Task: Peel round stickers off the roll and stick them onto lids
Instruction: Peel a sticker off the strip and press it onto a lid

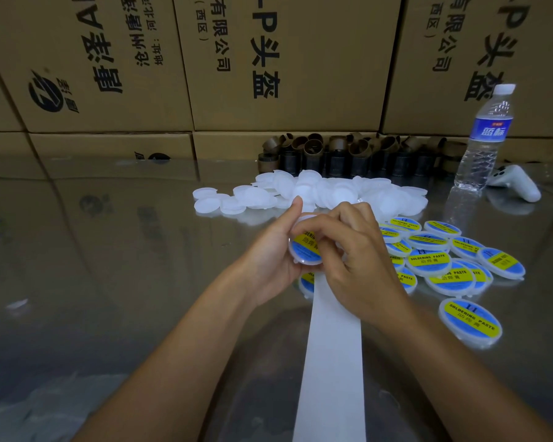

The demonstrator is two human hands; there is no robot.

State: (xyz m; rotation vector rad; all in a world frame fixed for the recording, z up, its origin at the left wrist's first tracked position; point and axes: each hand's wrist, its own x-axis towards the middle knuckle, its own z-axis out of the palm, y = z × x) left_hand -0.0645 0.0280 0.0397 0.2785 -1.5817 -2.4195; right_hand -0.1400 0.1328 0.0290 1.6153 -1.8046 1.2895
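My left hand (273, 250) grips a white round lid (304, 250) by its edge above the table, thumb up along its far rim. A blue and yellow round sticker covers the lid's face. My right hand (355, 260) presses its curled fingertips on that sticker and hides its right part. A white backing strip (331, 362) runs from under my hands to the bottom edge. A heap of bare white lids (300, 193) lies behind my hands. Several stickered lids (444, 260) lie to the right. The roll itself is out of sight.
A water bottle (484, 138) stands at the back right beside a white controller (517, 183). Brown cardboard cores (348, 154) are piled along the wall of cartons (268, 74). The table (109, 250) is shiny metal. One stickered lid (307, 283) lies under my hands.
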